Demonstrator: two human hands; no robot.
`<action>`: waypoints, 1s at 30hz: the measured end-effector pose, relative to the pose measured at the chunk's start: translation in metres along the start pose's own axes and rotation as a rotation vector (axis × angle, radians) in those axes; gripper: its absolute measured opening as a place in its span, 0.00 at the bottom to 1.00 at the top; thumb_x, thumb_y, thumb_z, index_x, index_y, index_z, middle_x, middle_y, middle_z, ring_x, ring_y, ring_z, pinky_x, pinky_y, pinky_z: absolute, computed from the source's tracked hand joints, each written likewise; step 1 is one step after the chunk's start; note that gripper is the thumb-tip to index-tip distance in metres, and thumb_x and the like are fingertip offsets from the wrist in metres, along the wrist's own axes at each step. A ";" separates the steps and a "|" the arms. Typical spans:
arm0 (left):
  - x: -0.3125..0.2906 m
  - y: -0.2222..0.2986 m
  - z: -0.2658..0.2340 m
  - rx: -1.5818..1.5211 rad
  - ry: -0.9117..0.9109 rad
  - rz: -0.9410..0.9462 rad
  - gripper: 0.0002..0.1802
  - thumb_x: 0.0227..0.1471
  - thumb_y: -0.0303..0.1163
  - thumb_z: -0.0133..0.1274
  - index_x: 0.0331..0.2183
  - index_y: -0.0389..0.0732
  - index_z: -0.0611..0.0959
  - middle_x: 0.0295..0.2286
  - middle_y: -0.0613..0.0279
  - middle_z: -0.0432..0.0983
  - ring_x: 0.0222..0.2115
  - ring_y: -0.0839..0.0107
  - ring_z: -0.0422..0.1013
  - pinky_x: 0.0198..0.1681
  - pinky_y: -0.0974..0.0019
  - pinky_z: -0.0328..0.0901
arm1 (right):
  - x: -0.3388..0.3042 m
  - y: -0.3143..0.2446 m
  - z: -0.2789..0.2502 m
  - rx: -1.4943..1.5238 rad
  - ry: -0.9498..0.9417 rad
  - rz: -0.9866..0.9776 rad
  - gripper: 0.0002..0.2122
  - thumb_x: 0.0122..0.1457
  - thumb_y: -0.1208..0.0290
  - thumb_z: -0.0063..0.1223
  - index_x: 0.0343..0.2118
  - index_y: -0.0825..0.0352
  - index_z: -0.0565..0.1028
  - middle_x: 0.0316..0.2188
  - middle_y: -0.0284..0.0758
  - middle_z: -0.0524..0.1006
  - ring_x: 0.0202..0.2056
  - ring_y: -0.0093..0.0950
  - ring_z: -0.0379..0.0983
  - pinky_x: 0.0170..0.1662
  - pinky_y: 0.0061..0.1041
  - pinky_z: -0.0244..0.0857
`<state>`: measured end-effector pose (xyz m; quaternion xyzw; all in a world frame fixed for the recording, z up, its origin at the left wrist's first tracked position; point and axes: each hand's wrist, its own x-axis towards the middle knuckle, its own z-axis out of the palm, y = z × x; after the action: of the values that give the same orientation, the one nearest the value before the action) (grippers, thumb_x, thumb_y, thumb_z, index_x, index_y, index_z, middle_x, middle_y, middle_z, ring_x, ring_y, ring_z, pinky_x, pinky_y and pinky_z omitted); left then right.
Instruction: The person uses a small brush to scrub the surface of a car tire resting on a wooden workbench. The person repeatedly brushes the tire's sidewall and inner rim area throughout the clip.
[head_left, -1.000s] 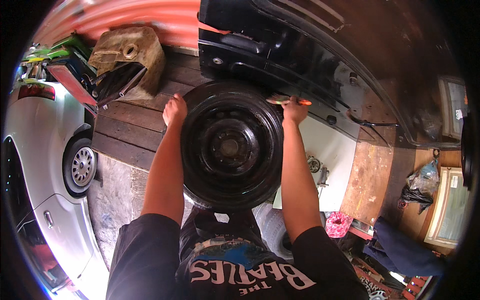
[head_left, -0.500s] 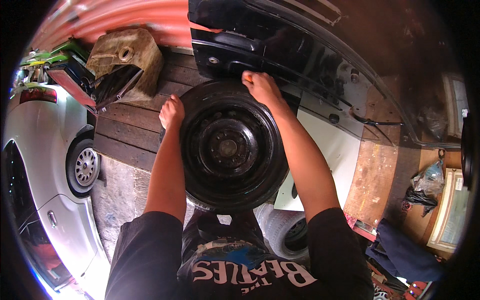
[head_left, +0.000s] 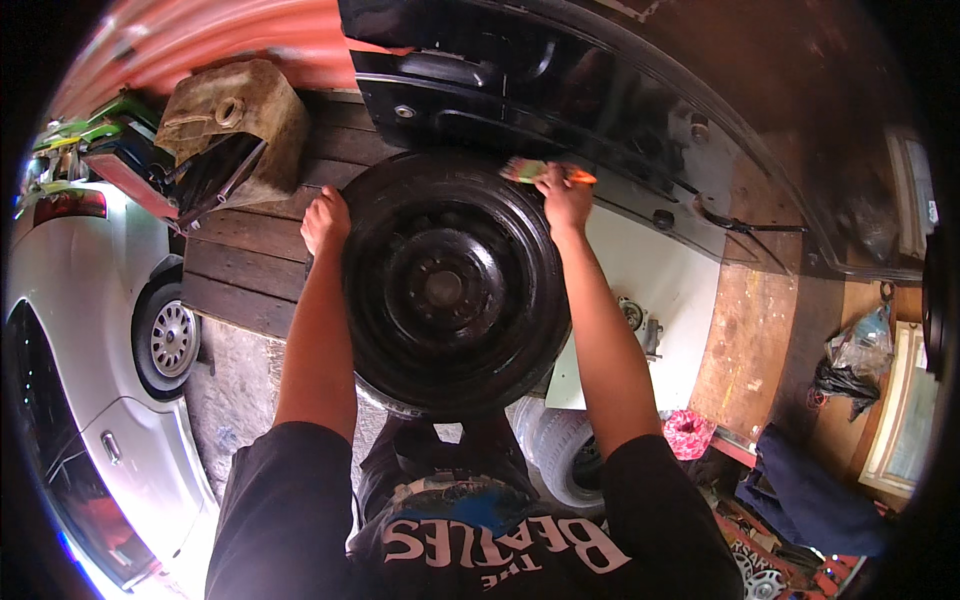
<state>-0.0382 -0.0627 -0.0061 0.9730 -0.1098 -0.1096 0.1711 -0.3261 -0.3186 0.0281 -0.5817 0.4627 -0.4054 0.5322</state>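
A black car wheel (head_left: 445, 290), its steel rim inside a tire and its surface glossy in places, stands in front of me with its face turned up toward me. At its upper left edge my left hand (head_left: 326, 220) is closed, fingers curled on the tire's side. My right hand (head_left: 566, 203) pinches a paintbrush (head_left: 578, 176) with an orange handle, at the wheel's upper right edge. The brush's bristles point left and lie over the tire's sidewall; whether they touch it I cannot tell.
Wooden planks (head_left: 235, 260) lie beyond and left of the wheel, bearing a dirty tan plastic tank (head_left: 270, 130). A silver car (head_left: 90, 330) stands at left. Black car panels (head_left: 440, 90) rise ahead. Metal parts (head_left: 640, 325) sit on a white board (head_left: 685, 290); another tire (head_left: 565, 455) is below.
My right hand has moved right and slightly down and turned, so the brush now shows across the tire's edge. The view has shifted a little; my left hand stays at the tire's left side.
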 end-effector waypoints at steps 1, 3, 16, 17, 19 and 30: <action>-0.001 0.001 0.001 -0.013 0.017 0.019 0.35 0.65 0.52 0.27 0.39 0.37 0.85 0.42 0.42 0.80 0.47 0.44 0.75 0.53 0.47 0.68 | -0.002 -0.002 -0.021 0.073 0.009 0.106 0.08 0.67 0.72 0.52 0.40 0.73 0.73 0.37 0.41 0.79 0.38 0.31 0.80 0.44 0.33 0.80; 0.000 -0.005 0.003 -0.018 0.049 0.030 0.36 0.65 0.53 0.27 0.38 0.37 0.85 0.42 0.42 0.80 0.46 0.44 0.75 0.52 0.46 0.68 | -0.017 -0.016 -0.040 0.269 0.210 0.251 0.08 0.66 0.73 0.54 0.41 0.74 0.72 0.38 0.41 0.78 0.38 0.31 0.79 0.44 0.34 0.80; 0.001 0.004 0.006 -0.042 0.007 0.014 0.38 0.64 0.55 0.28 0.41 0.34 0.85 0.44 0.42 0.80 0.49 0.45 0.74 0.54 0.46 0.66 | -0.101 0.076 -0.248 -1.010 -0.120 0.090 0.15 0.60 0.58 0.60 0.38 0.67 0.79 0.30 0.38 0.82 0.32 0.30 0.80 0.34 0.33 0.72; 0.003 -0.009 0.000 -0.025 0.024 -0.019 0.38 0.64 0.55 0.28 0.40 0.35 0.85 0.44 0.42 0.80 0.49 0.44 0.74 0.54 0.46 0.66 | -0.107 0.055 -0.210 -0.622 0.023 0.251 0.15 0.61 0.56 0.59 0.36 0.65 0.79 0.26 0.39 0.81 0.29 0.33 0.79 0.36 0.36 0.71; 0.002 -0.013 0.003 -0.016 0.036 0.036 0.38 0.64 0.55 0.28 0.42 0.34 0.84 0.45 0.41 0.79 0.49 0.43 0.73 0.55 0.46 0.66 | -0.097 0.025 -0.180 -0.698 0.009 -0.121 0.15 0.62 0.55 0.58 0.37 0.65 0.79 0.26 0.36 0.81 0.30 0.31 0.79 0.35 0.33 0.70; 0.008 0.002 0.001 -0.033 -0.017 0.018 0.40 0.63 0.56 0.26 0.46 0.34 0.83 0.48 0.40 0.77 0.52 0.43 0.72 0.57 0.47 0.64 | -0.069 0.024 -0.141 0.549 0.312 0.434 0.09 0.65 0.75 0.53 0.42 0.75 0.72 0.36 0.42 0.78 0.38 0.34 0.80 0.45 0.31 0.82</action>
<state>-0.0314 -0.0671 -0.0077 0.9680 -0.1179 -0.1181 0.1873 -0.4813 -0.2865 0.0206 -0.2371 0.5247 -0.4760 0.6647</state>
